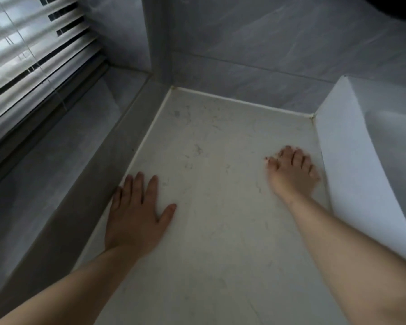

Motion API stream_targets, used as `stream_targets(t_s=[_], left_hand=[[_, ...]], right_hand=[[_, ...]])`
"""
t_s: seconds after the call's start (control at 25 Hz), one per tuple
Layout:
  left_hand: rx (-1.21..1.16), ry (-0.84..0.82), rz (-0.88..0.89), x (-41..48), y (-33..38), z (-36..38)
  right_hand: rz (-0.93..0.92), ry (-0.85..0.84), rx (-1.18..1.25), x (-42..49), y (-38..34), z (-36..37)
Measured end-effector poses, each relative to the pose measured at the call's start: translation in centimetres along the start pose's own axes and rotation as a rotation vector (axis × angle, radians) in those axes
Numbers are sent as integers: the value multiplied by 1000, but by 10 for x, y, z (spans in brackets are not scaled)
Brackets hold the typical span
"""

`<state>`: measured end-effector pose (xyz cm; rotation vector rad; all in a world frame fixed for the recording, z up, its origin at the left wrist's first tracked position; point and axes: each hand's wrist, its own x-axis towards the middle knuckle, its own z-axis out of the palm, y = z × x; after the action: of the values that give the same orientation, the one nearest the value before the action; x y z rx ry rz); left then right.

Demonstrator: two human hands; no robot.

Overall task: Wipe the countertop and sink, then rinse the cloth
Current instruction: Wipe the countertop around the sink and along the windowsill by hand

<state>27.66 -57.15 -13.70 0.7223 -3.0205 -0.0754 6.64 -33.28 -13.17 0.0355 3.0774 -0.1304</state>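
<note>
A pale marbled countertop [216,242] runs away from me into a tiled corner. My left hand [136,216] lies flat on its left edge, fingers spread, holding nothing. My right hand [291,172] presses down on the counter close to the white sink [352,174], fingers curled and motion-blurred. A pale smear shows beside its thumb. I cannot tell whether a cloth is under that hand. The sink's outer wall rises along the counter's right side, and part of its basin [399,141] shows at the right edge.
A grey raised ledge [63,202] borders the counter on the left, below a window with white slatted blinds [33,55]. Grey tiled walls [256,55] close off the back. A white sealant line runs along the counter's back and left edges.
</note>
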Motion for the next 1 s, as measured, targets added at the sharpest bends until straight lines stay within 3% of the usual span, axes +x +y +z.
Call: stream_targets(t_s=[0.08,0.2,0.24,0.28,0.36,0.44,0.48,0.56,0.64,0.72,0.84,1.0], left_hand=[[40,-1,24,1,-3,4],[34,36,51,0,-2,5],[33,37,49,0,-2,4],[27,38,45,0,-2,6],[22,60,51,1,-2,7],[45,73,69,2,-2,8],[36,75,68,1,-1,8],[-36,96,6,-3,-1,6],[-132,126,-115,-8,0,3],[-191,150,-185,-11,1,1],[-237,211,-218,-9,1,1],[-240,257,-218,-7,0,4]], right_hand=[[-200,-3,36,-27,-52,6],[-821,-133,61,-95,-88,15],[-910,-94,58,-98,-76,13],[-858,-21,80,-85,-56,12],[-469,69,28,-42,-12,12],[-81,-20,43,-12,8,4],[-29,-35,59,-14,0,2],[-244,-17,57,-47,-40,6],[-677,-82,99,-96,-83,14],[-953,-158,125,-126,-118,12],[-983,-184,127,-110,-163,14],[-692,-205,283,-71,-229,14]])
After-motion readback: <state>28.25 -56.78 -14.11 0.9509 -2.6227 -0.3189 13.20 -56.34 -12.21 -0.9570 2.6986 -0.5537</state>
